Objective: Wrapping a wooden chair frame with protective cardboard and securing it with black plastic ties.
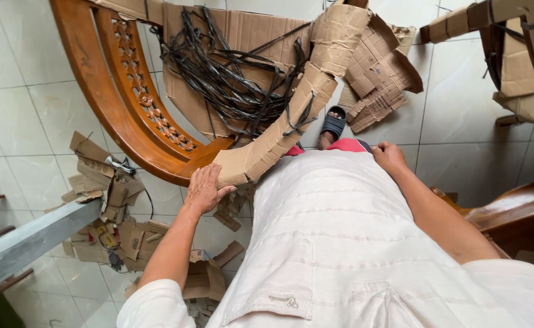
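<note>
Cardboard wrapping (279,130) on wooden chair (106,103), left hand (206,188) flat against it, right hand (390,155) closed, empty, black straps (230,73) above.

Brown cardboard wrapping (291,115) sheathes the wooden frame; torn brown scraps (112,206) litter the tiles.

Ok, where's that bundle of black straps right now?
In the head view, the bundle of black straps lies at top centre on the cardboard sheet, just right of the curved wooden frame and above the left hand.

left: white tiled floor (18,115) open
front: curved brown wooden frame (106,103), tangled black straps (230,73) block
below: brown cardboard scraps (112,209) clutter floor
</note>
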